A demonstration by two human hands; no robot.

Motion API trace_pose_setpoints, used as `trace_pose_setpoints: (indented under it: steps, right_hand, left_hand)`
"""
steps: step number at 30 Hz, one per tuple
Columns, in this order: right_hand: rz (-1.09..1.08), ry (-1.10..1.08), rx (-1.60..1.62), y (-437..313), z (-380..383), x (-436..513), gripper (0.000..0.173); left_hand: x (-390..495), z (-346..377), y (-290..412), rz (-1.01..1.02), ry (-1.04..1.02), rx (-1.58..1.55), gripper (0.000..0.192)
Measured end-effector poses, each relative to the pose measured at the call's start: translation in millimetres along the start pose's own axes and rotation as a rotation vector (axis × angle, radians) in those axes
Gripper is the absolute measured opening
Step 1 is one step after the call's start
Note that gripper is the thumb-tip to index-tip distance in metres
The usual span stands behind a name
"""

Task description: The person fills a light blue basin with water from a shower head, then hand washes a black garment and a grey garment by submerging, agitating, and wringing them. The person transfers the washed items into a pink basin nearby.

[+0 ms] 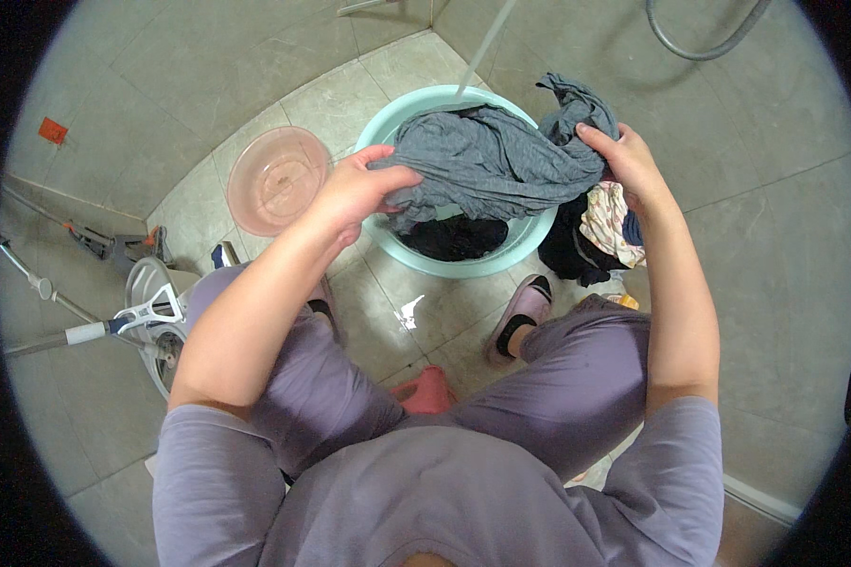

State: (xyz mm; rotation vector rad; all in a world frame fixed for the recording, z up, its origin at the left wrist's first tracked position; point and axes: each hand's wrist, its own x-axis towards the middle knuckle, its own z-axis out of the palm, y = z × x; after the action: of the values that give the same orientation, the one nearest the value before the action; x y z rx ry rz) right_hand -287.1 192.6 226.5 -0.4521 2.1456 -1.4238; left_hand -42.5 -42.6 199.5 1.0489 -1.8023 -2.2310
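A wet-looking grey cloth garment (496,159) is stretched between my hands over a mint-green plastic basin (454,268). Its left end is pinched by my left hand (362,184), above the basin's left rim. My right hand (627,159) grips the bunched right end, just beyond the right rim, and part of the garment flops up above that hand. Black fabric (457,237) lies inside the basin, below the grey garment. A thin stream of water (484,48) comes down at the basin's back rim. The garment hides most of the basin's inside.
A translucent pink basin (278,181) stands on the tiled floor at left. Black clothes (574,244) and a floral cloth (606,223) are piled at right. A mop bucket (145,280) and handles stand far left. A grey hose (713,53) hangs at upper right.
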Motion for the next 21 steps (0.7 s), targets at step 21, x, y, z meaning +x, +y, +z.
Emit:
trace_pose_setpoints:
  steps: [21]
  right_hand:
    - [0.135,-0.270,0.451,-18,58,-48,0.083]
  left_hand:
    - [-36,-15,17,0.233,-0.352,-0.736,0.050]
